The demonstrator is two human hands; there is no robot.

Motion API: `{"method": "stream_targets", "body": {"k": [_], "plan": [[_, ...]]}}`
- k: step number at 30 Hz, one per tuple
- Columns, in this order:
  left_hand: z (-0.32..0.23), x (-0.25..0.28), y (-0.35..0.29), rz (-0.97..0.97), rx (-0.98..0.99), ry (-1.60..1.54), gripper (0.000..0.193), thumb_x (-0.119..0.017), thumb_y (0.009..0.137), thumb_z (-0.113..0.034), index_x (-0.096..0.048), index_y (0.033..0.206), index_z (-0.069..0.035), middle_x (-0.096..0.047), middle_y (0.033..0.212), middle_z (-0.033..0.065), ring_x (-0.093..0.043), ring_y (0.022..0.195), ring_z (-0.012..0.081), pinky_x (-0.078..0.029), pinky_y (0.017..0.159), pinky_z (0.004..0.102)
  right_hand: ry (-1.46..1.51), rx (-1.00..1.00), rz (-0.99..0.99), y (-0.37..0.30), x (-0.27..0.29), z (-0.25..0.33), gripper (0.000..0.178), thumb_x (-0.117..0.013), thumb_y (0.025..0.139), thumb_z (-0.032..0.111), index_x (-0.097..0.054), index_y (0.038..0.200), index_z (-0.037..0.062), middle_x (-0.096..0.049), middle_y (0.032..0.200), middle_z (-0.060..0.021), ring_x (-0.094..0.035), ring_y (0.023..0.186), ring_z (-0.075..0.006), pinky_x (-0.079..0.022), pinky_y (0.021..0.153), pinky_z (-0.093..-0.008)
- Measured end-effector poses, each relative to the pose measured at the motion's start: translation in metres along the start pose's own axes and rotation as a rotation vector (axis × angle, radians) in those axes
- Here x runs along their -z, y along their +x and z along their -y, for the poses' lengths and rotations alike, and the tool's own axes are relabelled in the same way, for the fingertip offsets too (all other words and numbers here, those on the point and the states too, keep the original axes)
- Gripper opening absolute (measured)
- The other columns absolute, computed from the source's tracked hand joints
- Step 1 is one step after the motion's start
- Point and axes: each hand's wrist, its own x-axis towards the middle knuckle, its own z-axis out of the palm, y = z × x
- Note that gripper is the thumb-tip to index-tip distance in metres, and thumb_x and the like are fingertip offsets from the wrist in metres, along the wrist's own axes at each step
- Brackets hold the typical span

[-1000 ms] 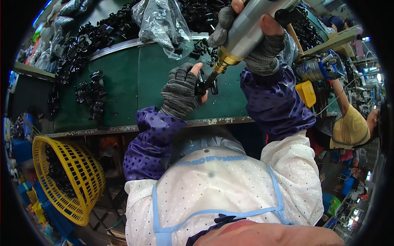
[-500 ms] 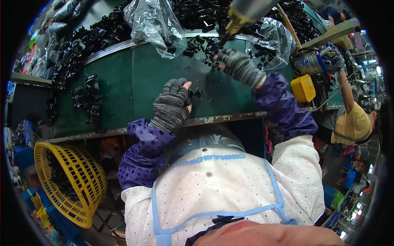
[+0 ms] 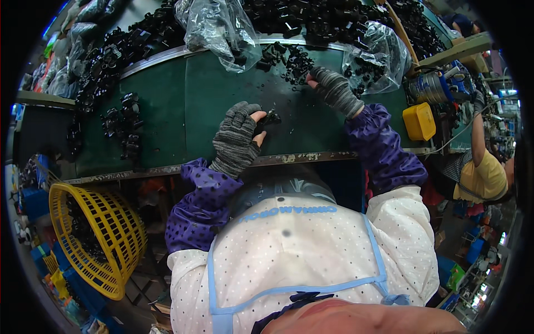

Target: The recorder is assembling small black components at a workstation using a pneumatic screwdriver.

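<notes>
My left hand [image 3: 239,136], in a grey knit glove with bare fingertips, is closed around a black plastic part [image 3: 271,117] just above the green tabletop [image 3: 222,89]. Most of that part is hidden by the fingers. Farther off and to the right, my right hand [image 3: 335,92], gloved alike, hovers beside a pile of small black pieces [image 3: 297,64]. Its thumb and fingertips come together in a pinch; whatever lies between them is too small to make out.
Clear plastic bags [image 3: 219,33] lie along the far rail, beyond which black parts are heaped. A few black assemblies [image 3: 130,114] stand at left. A yellow basket [image 3: 119,234] is below left, a yellow container [image 3: 419,121] at right. Another person [image 3: 481,172] works at far right.
The power screwdriver hanging over the far edge has gone out of view. My right hand has drawn slightly right, away from the small pieces; my left keeps its hold on the black part.
</notes>
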Motion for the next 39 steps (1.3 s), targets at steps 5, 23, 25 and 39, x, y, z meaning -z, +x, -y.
{"method": "stream_targets", "body": {"k": [5,23,25,39], "plan": [[0.001,0.000,-0.001,-0.026,0.002,-0.004,0.043,-0.067,0.060,-0.004,-0.056,0.101,-0.010,-0.053,0.105,0.0098,-0.049,0.101,0.0289,-0.041,0.085,0.0368,0.495,0.035,0.220,0.002,0.017,0.078,0.011,-0.056,0.079,0.013,-0.057,0.086,0.0041,-0.057,0.071,-0.0081,-0.056,0.064,-0.0161,-0.044,0.060,-0.0273],[0.007,-0.018,-0.010,-0.243,-0.093,0.079,0.033,-0.062,0.060,-0.016,-0.063,0.092,-0.023,-0.056,0.093,0.0013,-0.050,0.093,0.0217,-0.043,0.075,0.0353,0.730,-0.283,0.441,0.017,-0.022,0.070,0.010,-0.056,0.079,0.005,-0.056,0.088,0.0009,-0.056,0.072,-0.0013,-0.049,0.061,-0.0063,-0.039,0.053,-0.0200],[0.007,-0.018,-0.012,-0.293,-0.104,0.075,0.032,-0.062,0.060,-0.017,-0.063,0.092,-0.023,-0.056,0.092,0.0002,-0.050,0.093,0.0209,-0.043,0.074,0.0347,0.717,-0.054,0.401,0.017,-0.030,0.069,0.010,-0.056,0.077,0.002,-0.056,0.087,-0.0003,-0.057,0.071,-0.0031,-0.050,0.060,-0.0091,-0.042,0.055,-0.0216],[0.007,-0.020,-0.011,-0.225,-0.181,0.087,0.042,-0.059,0.063,-0.017,-0.058,0.104,-0.026,-0.054,0.096,0.0012,-0.050,0.093,0.0224,-0.043,0.075,0.0377,0.211,0.448,0.158,-0.013,0.001,0.086,0.032,-0.056,0.073,0.000,-0.054,0.105,0.0013,-0.058,0.088,-0.0141,-0.058,0.077,-0.0274,-0.047,0.065,-0.0321]]}}
